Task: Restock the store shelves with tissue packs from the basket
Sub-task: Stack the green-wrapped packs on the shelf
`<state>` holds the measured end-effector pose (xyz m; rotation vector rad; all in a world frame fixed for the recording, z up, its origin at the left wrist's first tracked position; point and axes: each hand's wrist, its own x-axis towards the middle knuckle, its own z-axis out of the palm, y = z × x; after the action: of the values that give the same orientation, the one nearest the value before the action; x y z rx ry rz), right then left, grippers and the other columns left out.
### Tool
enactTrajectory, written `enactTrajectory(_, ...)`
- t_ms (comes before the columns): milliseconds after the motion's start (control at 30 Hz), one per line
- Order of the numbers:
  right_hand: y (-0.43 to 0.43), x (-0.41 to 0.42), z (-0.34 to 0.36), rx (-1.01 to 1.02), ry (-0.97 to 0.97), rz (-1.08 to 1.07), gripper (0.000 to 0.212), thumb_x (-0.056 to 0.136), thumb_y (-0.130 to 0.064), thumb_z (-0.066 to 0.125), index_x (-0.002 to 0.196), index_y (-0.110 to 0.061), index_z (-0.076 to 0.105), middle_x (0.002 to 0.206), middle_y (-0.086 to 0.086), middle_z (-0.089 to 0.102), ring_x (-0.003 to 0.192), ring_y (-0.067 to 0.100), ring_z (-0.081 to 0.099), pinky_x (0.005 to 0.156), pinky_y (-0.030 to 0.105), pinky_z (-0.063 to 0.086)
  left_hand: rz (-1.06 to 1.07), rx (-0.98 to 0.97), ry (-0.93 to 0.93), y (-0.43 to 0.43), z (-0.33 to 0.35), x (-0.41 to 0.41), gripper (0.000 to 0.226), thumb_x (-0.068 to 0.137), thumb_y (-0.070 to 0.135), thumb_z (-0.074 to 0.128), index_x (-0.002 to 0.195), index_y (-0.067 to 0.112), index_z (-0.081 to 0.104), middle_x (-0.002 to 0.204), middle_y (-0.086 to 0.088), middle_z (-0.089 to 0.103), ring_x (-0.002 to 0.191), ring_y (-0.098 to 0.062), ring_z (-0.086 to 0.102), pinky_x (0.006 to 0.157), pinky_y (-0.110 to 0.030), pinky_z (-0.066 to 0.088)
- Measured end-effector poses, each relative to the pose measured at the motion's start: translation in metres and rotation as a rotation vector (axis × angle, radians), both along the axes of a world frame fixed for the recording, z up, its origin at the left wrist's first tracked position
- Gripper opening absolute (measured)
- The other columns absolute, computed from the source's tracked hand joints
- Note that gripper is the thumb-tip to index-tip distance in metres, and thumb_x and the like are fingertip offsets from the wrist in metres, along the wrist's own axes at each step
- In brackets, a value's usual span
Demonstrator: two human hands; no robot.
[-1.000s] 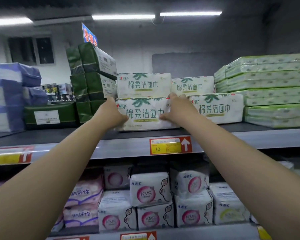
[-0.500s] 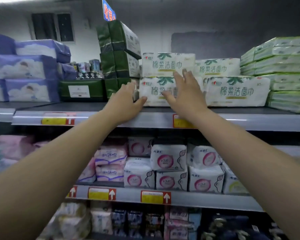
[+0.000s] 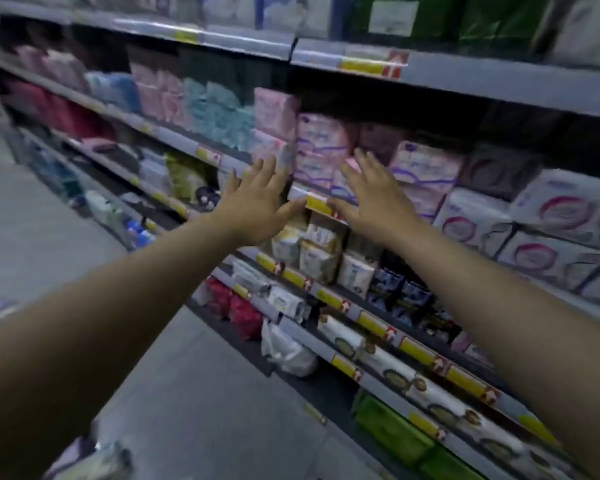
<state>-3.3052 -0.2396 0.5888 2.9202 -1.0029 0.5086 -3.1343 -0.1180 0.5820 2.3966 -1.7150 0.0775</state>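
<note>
Shelves (image 3: 499, 84): stocked tiers running from near right to far left.
Tissue packs (image 3: 584, 29): pale blur on the top shelf, upper right; long axis and facing cannot be told; well above both hands, apart from the fingers.
Left hand (image 3: 257, 202): fingers spread straight, grasping nothing.
Right hand (image 3: 371, 199): likewise splayed, before pink packs (image 3: 321, 147).
Price tag (image 3: 317, 204): yellow, between the thumbs.

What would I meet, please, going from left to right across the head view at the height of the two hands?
At that height: grey floor → yellow-green pack → left hand → yellow price tag → right hand → white packs with pink rings.
</note>
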Motion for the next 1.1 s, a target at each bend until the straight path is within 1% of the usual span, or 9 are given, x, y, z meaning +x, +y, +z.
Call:
enactTrajectory(67,0.014,0.036,-0.024,0.047,0.086,0.075,0.075,0.098,-0.058,0.037,0.157,-0.024,0.006,0.165,0.008,-0.005,0.152,0.024,-0.005,0.122,0.043,0.005,0.102,0.060,0.049,0.031,-0.025,0.025,0.078,0.096,0.066,0.017,0.156,0.023,-0.008,0.162,0.002,-0.019,0.150,-0.017,-0.015,0.118,-0.050,-0.010)
enactTrajectory(167,0.031,0.092,-0.058,0.102,0.187,0.188,0.074,0.098,-0.060,0.033,0.157,-0.027,0.003,0.164,0.005,-0.009,0.151,0.023,-0.009,0.121,0.043,0.002,0.260,0.087,0.114,0.075,-0.064,0.060,0.076,0.096,0.065,0.020,0.156,0.026,-0.005,0.163,0.001,-0.018,0.150,-0.017,-0.016,0.117,-0.050,-0.011)
enactTrajectory(300,0.059,0.169,-0.111,0.190,0.302,0.359,0.074,0.098,-0.062,0.030,0.157,-0.028,-0.001,0.165,0.004,-0.010,0.151,0.022,-0.011,0.120,0.044,0.003,0.473,0.197,0.204,0.134,-0.115,0.095,0.077,0.095,0.066,0.017,0.156,0.026,-0.006,0.163,-0.001,-0.018,0.150,-0.019,-0.013,0.118,-0.053,-0.007)
enactTrajectory(400,0.085,0.222,-0.150,0.238,0.364,0.517,0.076,0.097,-0.061,0.033,0.158,-0.025,0.002,0.165,0.007,-0.008,0.151,0.024,-0.010,0.121,0.046,0.006,0.645,0.229,0.267,0.172,-0.151,0.115,0.077,0.095,0.067,0.018,0.156,0.026,-0.005,0.163,-0.002,-0.016,0.150,-0.020,-0.012,0.117,-0.053,-0.007)
enactTrajectory(500,0.113,0.266,-0.188,0.241,0.423,0.657,0.077,0.097,-0.061,0.034,0.157,-0.023,0.006,0.164,0.012,-0.001,0.151,0.028,-0.004,0.122,0.044,0.005,0.806,0.268,0.366,0.201,-0.184,0.125,0.077,0.096,0.066,0.020,0.156,0.026,-0.005,0.163,-0.002,-0.018,0.150,-0.018,-0.015,0.117,-0.052,-0.009)
enactTrajectory(600,0.139,0.298,-0.226,0.257,0.520,0.778,0.075,0.097,-0.062,0.032,0.157,-0.026,0.004,0.164,0.010,-0.003,0.151,0.029,-0.005,0.122,0.044,0.003,0.937,0.306,0.455,0.224,-0.218,0.130,0.078,0.095,0.067,0.020,0.156,0.026,-0.006,0.163,-0.002,-0.019,0.150,-0.018,-0.016,0.116,-0.053,-0.011)
enactTrajectory(833,0.195,0.336,-0.337,0.290,0.787,1.034,0.074,0.097,-0.063,0.029,0.157,-0.028,0.004,0.165,0.009,-0.002,0.151,0.029,-0.003,0.122,0.044,0.003,1.218,0.370,0.709,0.274,-0.316,0.120,0.079,0.094,0.069,0.021,0.156,0.026,-0.004,0.163,-0.003,-0.018,0.150,-0.019,-0.015,0.116,-0.054,-0.011)
enactTrajectory(967,0.229,0.330,-0.410,0.304,0.944,1.110,0.074,0.097,-0.063,0.030,0.157,-0.026,0.006,0.164,0.011,0.001,0.151,0.030,0.001,0.122,0.043,0.004,1.336,0.434,0.846,0.301,-0.378,0.098,0.082,0.094,0.070,0.019,0.156,0.024,-0.006,0.163,-0.004,-0.017,0.150,-0.019,-0.015,0.117,-0.054,-0.011)
enactTrajectory(1100,0.268,0.313,-0.486,0.349,1.041,1.151,0.074,0.097,-0.061,0.033,0.157,-0.024,0.009,0.164,0.014,0.006,0.150,0.031,0.005,0.121,0.041,0.007,1.405,0.439,0.968,0.329,-0.449,0.071,0.082,0.093,0.071,0.018,0.156,0.025,-0.008,0.163,-0.002,-0.018,0.150,-0.018,-0.016,0.117,-0.053,-0.012)
